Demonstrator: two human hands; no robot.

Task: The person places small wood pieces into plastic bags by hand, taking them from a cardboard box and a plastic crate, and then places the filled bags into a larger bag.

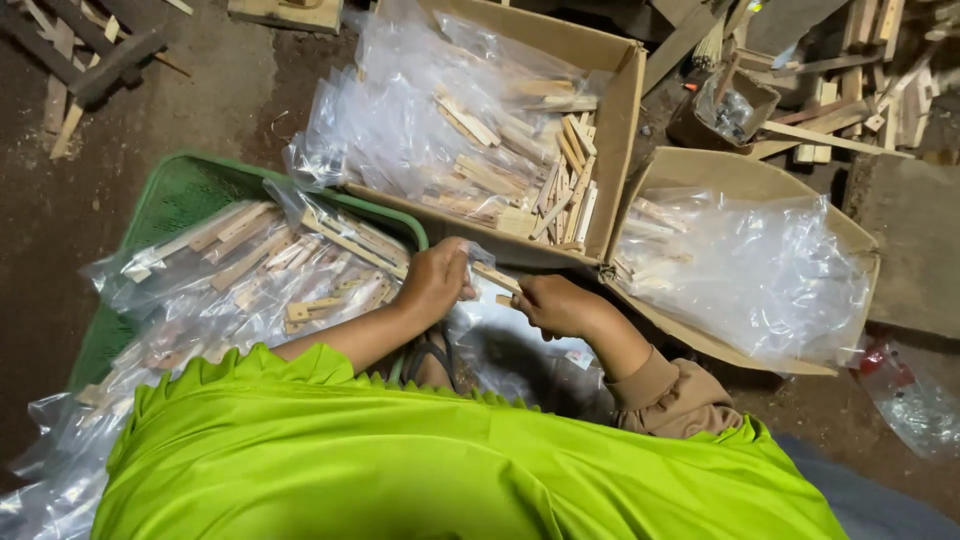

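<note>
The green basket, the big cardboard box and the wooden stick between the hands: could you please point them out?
green basket (190, 190), head view, bare mesh wall.
cardboard box (622, 120), head view, right wall.
wooden stick (497, 277), head view, its middle.

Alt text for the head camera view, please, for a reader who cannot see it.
Seen from above, a person's left hand and right hand hold a small wooden stick with a clear plastic bag. Around them sit a green basket and two cardboard boxes of bagged wooden pieces.
</note>
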